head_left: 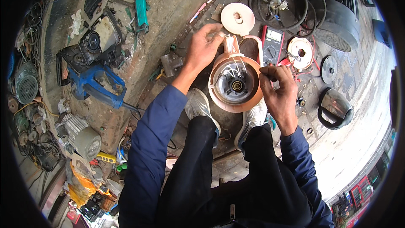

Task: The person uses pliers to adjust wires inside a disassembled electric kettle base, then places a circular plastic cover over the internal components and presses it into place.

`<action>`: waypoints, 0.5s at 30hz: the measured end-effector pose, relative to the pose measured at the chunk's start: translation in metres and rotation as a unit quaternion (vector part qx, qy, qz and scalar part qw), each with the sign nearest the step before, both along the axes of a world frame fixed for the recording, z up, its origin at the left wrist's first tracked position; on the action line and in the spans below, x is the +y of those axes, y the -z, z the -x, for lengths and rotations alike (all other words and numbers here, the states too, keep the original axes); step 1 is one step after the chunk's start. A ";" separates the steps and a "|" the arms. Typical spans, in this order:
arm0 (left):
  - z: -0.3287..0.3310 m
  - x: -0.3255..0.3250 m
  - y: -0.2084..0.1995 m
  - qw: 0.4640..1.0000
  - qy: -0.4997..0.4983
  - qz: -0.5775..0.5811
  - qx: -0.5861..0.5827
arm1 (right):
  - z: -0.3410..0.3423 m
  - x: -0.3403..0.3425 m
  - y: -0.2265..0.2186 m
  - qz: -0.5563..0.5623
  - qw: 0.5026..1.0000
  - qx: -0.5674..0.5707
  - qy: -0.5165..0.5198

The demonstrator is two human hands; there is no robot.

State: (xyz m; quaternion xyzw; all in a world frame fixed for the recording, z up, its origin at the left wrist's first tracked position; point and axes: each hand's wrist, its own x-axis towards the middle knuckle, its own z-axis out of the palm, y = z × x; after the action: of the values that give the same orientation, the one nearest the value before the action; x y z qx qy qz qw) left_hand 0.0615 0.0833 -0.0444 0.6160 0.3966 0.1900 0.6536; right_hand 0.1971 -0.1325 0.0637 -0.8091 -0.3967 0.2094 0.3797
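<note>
An electric kettle body (216, 95) in pinkish-orange plastic is upside down between my shoes. Its open underside shows a metal bottom and a round black connector (236, 85). White wires (238, 66) run from the connector into the hollow handle (231, 46). At the handle's upper end, my left hand (202, 47) is closed in a pinch of thumb and forefinger; what sits between the fingertips is too small to name. With bent fingers, my right hand (279, 90) grips the kettle body's right rim. Just beyond the handle lies a pink round cover (237, 19).
Right of the kettle are a red multimeter (272, 45), a pale ring-shaped base (301, 53), a dark disc (329, 69) and a dark-handled jug (335, 108). A large motor (337, 33) and cables stand behind. Leftward lie a blue power tool (95, 85), a green tool (141, 12) and a grey motor (80, 135).
</note>
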 end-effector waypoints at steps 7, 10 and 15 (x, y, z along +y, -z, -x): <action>0.052 -0.042 -0.073 0.984 -0.012 -0.162 0.071 | 0.023 -0.001 -0.014 0.003 0.981 -0.135 -0.136; 0.062 -0.062 -0.086 0.967 -0.002 -0.248 0.050 | 0.033 0.003 -0.010 0.011 0.977 -0.150 -0.150; 0.071 -0.073 -0.088 0.957 0.009 -0.286 0.054 | 0.040 0.004 -0.005 0.061 0.978 -0.149 -0.131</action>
State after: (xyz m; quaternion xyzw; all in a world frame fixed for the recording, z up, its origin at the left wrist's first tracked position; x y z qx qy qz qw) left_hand -0.0096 0.0100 0.0441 0.7899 0.3549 0.2562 0.4295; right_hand 0.1566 -0.1287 0.0684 -0.7940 -0.5377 0.1581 0.2356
